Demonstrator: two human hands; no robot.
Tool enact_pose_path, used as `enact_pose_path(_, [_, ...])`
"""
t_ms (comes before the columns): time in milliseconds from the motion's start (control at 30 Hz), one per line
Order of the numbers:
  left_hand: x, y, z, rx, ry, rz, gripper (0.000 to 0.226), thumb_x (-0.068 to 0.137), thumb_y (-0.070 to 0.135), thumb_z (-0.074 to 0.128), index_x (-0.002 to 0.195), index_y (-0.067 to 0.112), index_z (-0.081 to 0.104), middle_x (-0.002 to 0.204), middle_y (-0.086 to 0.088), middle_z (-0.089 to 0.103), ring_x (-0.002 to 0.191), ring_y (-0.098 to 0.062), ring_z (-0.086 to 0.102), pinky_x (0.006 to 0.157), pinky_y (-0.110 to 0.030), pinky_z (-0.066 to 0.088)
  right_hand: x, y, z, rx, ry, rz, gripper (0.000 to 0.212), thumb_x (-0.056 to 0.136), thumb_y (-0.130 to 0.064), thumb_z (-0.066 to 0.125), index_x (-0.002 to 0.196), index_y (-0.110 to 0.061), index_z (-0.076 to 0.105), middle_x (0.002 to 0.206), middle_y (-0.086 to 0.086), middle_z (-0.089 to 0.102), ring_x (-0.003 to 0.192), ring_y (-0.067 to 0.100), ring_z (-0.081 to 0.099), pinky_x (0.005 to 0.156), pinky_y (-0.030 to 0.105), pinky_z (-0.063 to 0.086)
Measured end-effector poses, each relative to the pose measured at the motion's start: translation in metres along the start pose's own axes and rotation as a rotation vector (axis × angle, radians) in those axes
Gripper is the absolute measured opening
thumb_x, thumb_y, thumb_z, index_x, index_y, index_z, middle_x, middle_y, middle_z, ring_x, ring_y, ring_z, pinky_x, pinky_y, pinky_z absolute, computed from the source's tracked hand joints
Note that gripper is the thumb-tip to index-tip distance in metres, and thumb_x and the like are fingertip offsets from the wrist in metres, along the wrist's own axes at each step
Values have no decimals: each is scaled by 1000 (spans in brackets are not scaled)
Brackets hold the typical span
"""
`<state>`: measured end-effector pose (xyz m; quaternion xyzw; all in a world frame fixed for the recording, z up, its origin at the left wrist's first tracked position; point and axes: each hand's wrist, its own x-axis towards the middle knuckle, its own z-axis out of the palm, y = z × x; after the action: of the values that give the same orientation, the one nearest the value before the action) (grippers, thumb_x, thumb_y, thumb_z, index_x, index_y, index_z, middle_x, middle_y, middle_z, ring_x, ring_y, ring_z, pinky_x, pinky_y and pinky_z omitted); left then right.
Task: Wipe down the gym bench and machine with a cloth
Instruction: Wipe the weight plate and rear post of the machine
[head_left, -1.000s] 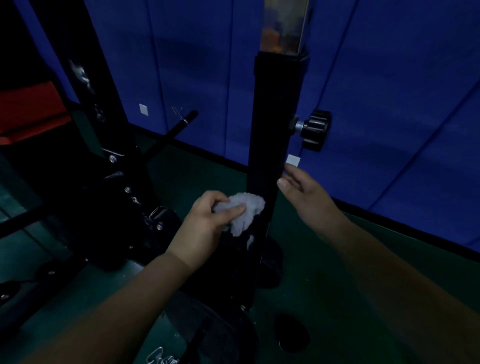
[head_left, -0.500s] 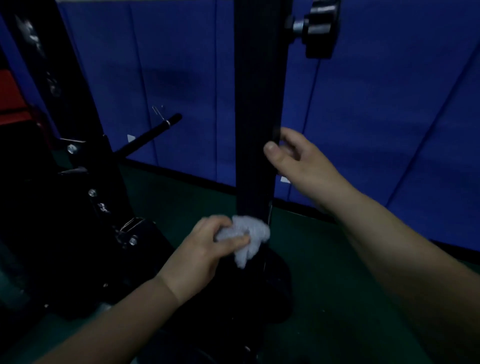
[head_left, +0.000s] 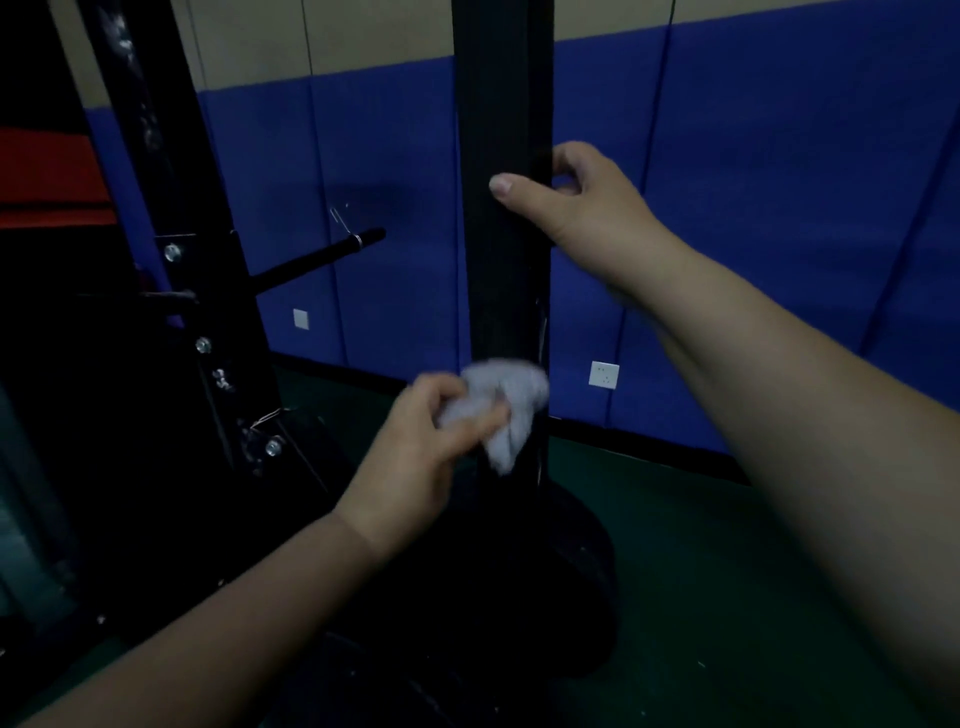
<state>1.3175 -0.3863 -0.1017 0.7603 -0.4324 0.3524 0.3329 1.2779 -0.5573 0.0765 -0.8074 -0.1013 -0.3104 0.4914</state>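
Observation:
A black upright post (head_left: 498, 249) of the gym machine stands in the middle of the view on a dark round base (head_left: 582, 561). My left hand (head_left: 421, 457) grips a crumpled white cloth (head_left: 504, 405) and holds it against the lower front of the post. My right hand (head_left: 576, 202) grips the post higher up from the right, thumb across its front and fingers curled round the back. A red bench pad (head_left: 47, 176) shows at the far left edge.
A second black upright (head_left: 171, 218) with bolts and a slanting bar (head_left: 317, 257) stands to the left. Blue padded wall panels (head_left: 779, 208) run close behind, with a white socket (head_left: 604, 374) low down. The floor (head_left: 753, 597) is dark green.
The view has tilted upward. My right hand moved from beside the post to gripping it higher up. My left hand keeps the cloth on the lower post.

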Motion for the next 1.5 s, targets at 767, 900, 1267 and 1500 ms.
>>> enact_pose_path(767, [16,44,-47,-38,-62,-39,41,90,6,59,128,22,57,105,4,45,100,5,45,84,-5,36,-28,15,-11,120,-120,54,47,92,-31,60,136,-23,44,108,-3,65,94,-4,60,81,6,47])
enact_pose_path(900, [35,64,-51,-161,-15,-218,46,83,9,70,114,38,53,108,17,54,102,9,50,83,-2,36,-89,43,-11,138,60,71,36,93,-30,57,128,-29,53,111,-11,62,102,0,60,89,17,49])
enact_pose_path(1267, [47,93,-30,-252,-99,-133,21,90,20,54,104,19,69,109,10,55,106,2,52,89,-6,37,-153,48,29,539,183,214,40,92,-24,57,125,-45,48,116,-12,65,103,1,63,89,24,52])
enact_pose_path(1500, [94,63,-71,250,59,-76,62,84,16,70,140,26,46,146,4,35,131,-18,33,108,-29,28,-61,55,15,129,225,4,56,95,-14,47,137,-50,38,115,7,48,92,9,56,85,20,46])
